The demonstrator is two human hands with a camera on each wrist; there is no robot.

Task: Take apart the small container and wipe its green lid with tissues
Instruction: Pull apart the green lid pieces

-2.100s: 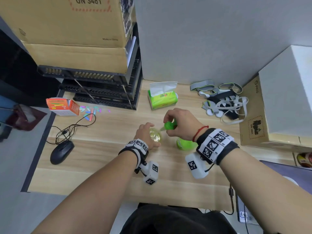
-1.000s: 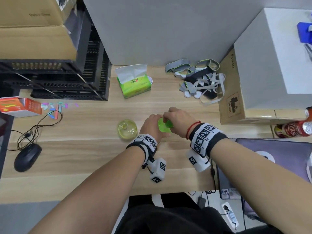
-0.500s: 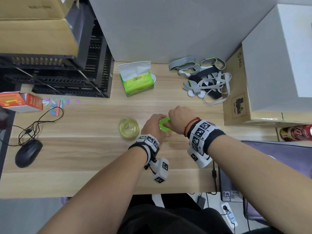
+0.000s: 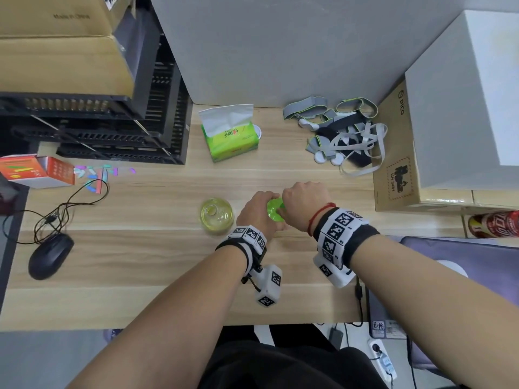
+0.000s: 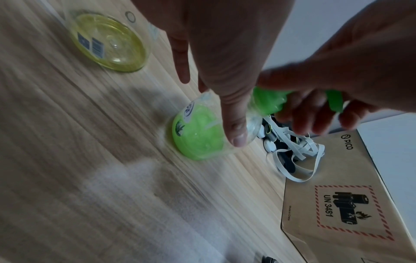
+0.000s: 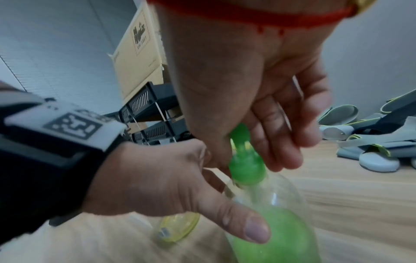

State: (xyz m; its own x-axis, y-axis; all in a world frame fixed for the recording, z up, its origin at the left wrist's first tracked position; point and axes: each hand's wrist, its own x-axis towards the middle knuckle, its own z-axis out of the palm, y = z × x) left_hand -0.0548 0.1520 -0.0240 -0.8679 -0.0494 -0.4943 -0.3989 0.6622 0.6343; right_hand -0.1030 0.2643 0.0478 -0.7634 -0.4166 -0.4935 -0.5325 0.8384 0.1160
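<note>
A small clear container (image 5: pixel 198 140) with green filling stands on the wooden table (image 4: pixel 140 262). My left hand (image 4: pixel 259 210) grips its body, thumb (image 6: pixel 247 229) pressed on the side. Its green lid (image 6: pixel 245 165) sits on the neck, and my right hand (image 4: pixel 295 204) curls round it from above; in the head view only a patch of the lid (image 4: pixel 273 211) shows between the hands. A yellow see-through dome-shaped piece (image 4: pixel 216 216) lies by itself just left of my left hand. The green tissue pack (image 4: pixel 230 136), one tissue sticking up, stands at the back.
A tangle of grey straps (image 4: pixel 342 133) lies at the back right beside a cardboard box (image 4: pixel 393 175). Black trays (image 4: pixel 126 130) fill the back left. A mouse (image 4: pixel 50 255) with its cable and an orange box (image 4: pixel 36 171) lie at the left. A red can (image 4: pixel 494 224) lies far right.
My left hand let go of the yellow piece, left it on the table and took hold of the green container. Over the last second both hands have stayed on container and lid.
</note>
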